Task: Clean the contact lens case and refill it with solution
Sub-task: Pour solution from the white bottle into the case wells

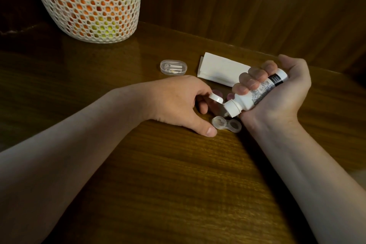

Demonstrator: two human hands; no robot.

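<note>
Fingers (pixel 255 77) of the right hand (pixel 281 93) curl round the solution bottle (pixel 259 93), tipped nozzle-down over the open lens case (pixel 226 123).

Left hand (pixel 178 103) rests on the table (pixel 178 184) at the case's 9 o'clock, its fingers loosely curled, thumb tip just beside the case; whether they touch the bottle's flipped-open cap (pixel 216 98) I cannot tell. Two purple lids (pixel 230 96) lie at the case's 12 o'clock, folded tissue (pixel 219 69) beyond them, a clear oval box (pixel 173 67) at 11 o'clock, a mesh basket (pixel 89 2) far off at 10 o'clock.

glossy wood table (pixel 178 174); clear plastic lens case (pixel 226 123).
</note>
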